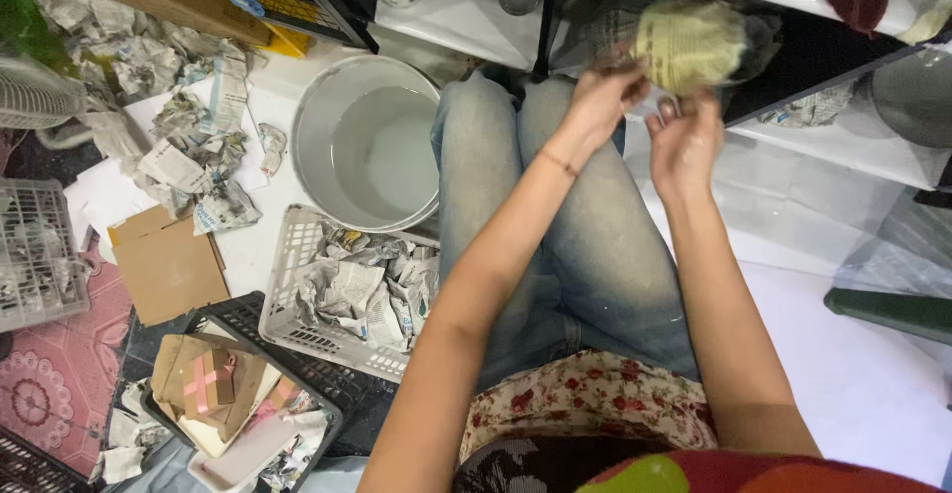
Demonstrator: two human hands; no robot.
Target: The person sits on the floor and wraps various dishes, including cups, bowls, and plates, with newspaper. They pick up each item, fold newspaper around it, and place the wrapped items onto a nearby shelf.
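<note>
far left floor: crumpled newspaper scraps (188,146) and loose white sheets, a flat cardboard piece (167,270) nearer, a white wire rack (35,255) at the left edge
near left: black crate (332,384) holding brown paper parcels, one taped with a pink cross (206,379)
white basket (288,319): just right of the cardboard, filled with crumpled newspaper, touching the person's left leg
grey bucket (327,116): just beyond the basket, water inside, beside the left knee
legs: blue jeans (585,255), seated, knees pointing far toward a white shelf (466,22) with glassware on it
left hand (595,106): raised above the knees, fingers curled onto the left side of the wrapped bundle, thin bracelet at the wrist
wrapped bundle (689,42): roundish thing in yellowish printed paper, held up between both hands in front of the shelf edge, blurred, contents not readable
right hand (684,141): just below and right of the bundle, fingers spread and bent upward, tips at the bundle's underside; true grasp or only touching, cannot tell
far right: white floor, dark green bar (888,311) at the right edge, more crumpled newspaper (813,108) under the shelf
</note>
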